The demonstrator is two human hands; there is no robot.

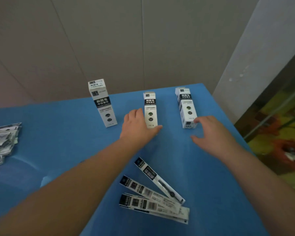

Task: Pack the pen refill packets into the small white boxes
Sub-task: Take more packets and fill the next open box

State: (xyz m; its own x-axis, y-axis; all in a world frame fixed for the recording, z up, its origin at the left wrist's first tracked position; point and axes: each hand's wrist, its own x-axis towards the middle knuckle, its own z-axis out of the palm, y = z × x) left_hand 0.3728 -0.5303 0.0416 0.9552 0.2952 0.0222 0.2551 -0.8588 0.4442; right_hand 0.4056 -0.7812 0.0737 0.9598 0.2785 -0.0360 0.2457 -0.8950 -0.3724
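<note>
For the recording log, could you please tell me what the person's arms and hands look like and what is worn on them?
Both forearms are bare as far as the frame shows: no sleeves, gloves, watch or rings are visible. The left hand and right hand carry no markings, though the picture is slightly blurred.

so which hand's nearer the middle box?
Left. The left hand touches the middle box at its base; the right hand is off to the box's right, by the right box.

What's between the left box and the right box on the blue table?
The middle box, with the left hand touching it, in the head view.
</note>
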